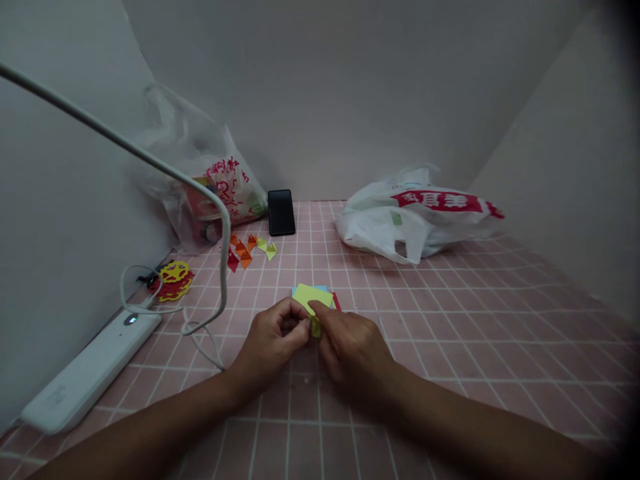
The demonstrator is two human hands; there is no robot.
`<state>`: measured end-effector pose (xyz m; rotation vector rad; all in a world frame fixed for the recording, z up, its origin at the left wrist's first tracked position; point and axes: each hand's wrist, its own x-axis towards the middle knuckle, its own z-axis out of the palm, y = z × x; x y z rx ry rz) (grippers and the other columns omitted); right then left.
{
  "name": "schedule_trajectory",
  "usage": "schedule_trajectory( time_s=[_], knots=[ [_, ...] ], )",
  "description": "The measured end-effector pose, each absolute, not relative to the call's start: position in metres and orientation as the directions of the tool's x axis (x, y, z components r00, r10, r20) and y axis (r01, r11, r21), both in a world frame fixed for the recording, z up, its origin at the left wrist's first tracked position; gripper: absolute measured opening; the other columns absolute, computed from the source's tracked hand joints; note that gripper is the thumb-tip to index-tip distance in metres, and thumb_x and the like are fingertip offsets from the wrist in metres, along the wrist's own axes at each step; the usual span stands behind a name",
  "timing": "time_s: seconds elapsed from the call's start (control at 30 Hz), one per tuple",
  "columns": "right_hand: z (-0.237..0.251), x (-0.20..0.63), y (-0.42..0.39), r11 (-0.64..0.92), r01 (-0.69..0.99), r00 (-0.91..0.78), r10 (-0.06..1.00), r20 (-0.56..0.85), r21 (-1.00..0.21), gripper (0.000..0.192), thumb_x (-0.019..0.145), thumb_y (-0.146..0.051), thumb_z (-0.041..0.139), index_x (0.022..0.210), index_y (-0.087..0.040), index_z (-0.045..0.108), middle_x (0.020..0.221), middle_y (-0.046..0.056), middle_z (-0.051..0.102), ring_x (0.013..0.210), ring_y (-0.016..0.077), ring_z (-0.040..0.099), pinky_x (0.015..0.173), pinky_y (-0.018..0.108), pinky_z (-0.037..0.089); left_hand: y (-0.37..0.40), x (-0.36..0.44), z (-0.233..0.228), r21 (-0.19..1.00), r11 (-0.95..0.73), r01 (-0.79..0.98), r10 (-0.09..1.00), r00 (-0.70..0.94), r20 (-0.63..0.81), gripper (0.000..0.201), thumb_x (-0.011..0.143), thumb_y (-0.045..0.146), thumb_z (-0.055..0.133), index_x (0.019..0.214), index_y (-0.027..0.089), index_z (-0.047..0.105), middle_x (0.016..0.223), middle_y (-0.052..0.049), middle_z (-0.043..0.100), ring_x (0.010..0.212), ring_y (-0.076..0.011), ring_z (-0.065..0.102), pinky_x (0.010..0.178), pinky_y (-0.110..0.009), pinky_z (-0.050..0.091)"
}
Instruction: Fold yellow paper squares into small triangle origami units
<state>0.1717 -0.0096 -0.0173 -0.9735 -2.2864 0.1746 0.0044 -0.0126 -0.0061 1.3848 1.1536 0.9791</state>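
Yellow paper (315, 327) is pinched — between left fingers (297, 338) and right fingers (332, 323) (sheet stack (313, 294) beyond).

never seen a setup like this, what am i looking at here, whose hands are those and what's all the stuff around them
There's no machine here, just one person's bare hands. The only picture comes from a camera worn on their head, looking forward and down, so the arms come in from the bottom.

The left hand pinches a small yellow piece; the right hand is at it too, but its hold is partly hidden. Just beyond is a yellow sheet, with blue and red edges showing beneath.

On the pink surface farther off are folded bits, a phone and two plastic bags. At left lies a white strip.
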Motion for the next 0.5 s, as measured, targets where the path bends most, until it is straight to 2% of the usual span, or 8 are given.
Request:
schedule_trajectory(
  time_s=[0.07, 0.17, 0.33, 0.5],
  knots=[
    [-0.0176, 0.1717, -0.0095, 0.714, 0.613, -0.507, 0.684, 0.524, -0.339, 0.031, 0.085, -0.008, 0.039, 0.11, -0.009, 0.057, 0.076, 0.009, 0.068, 0.063, 0.0199, 0.059, 0.058, 0.031, 0.041, -0.0125, 0.0046, -0.0065, 0.994, 0.013, 0.112, 0.979, 0.199, -0.035, 0.008, 0.082, 0.025, 0.059, 0.078, 0.018, 0.056, 0.07, 0.001, 0.061, 0.065, -0.0134, 0.059, 0.063, -0.026, 0.046],
    [-0.0156, 0.1719, -0.0086, 0.716, 0.633, -0.491, 0.665, 0.562, -0.294, 0.02, 0.088, -0.009, 0.04, 0.089, -0.014, 0.059, 0.07, 0.007, 0.063, 0.061, 0.019, 0.055, 0.057, 0.031, 0.038, -0.0125, 0.0047, -0.0066, 0.995, 0.032, 0.09, 0.981, 0.188, -0.048, 0.008, 0.081, 0.024, 0.06, 0.078, 0.018, 0.056, 0.07, 0.001, 0.061, 0.064, -0.0132, 0.059, 0.064, -0.027, 0.047],
    [-0.0095, 0.1713, -0.0065, 0.737, 0.652, -0.468, 0.577, 0.669, -0.179, 0.026, 0.092, -0.01, 0.042, 0.073, -0.015, 0.059, 0.072, 0.01, 0.062, 0.067, 0.0205, 0.053, 0.063, 0.034, 0.039, -0.0131, 0.0054, -0.0055, 0.997, 0.041, 0.069, 0.977, 0.207, -0.055, 0.008, 0.081, 0.023, 0.06, 0.079, 0.017, 0.055, 0.068, 0.002, 0.06, 0.064, -0.0126, 0.058, 0.063, -0.026, 0.046],
    [-0.0085, 0.17, -0.006, 0.756, 0.646, -0.491, 0.517, 0.701, -0.106, 0.031, 0.092, -0.009, 0.043, 0.065, -0.018, 0.056, 0.065, 0.007, 0.057, 0.064, 0.0196, 0.047, 0.064, 0.034, 0.038, -0.0138, 0.0067, -0.0029, 0.998, 0.049, 0.037, 0.978, 0.2, -0.056, 0.009, 0.081, 0.024, 0.06, 0.08, 0.017, 0.054, 0.065, 0.003, 0.06, 0.062, -0.0119, 0.059, 0.062, -0.025, 0.047]
  ],
)
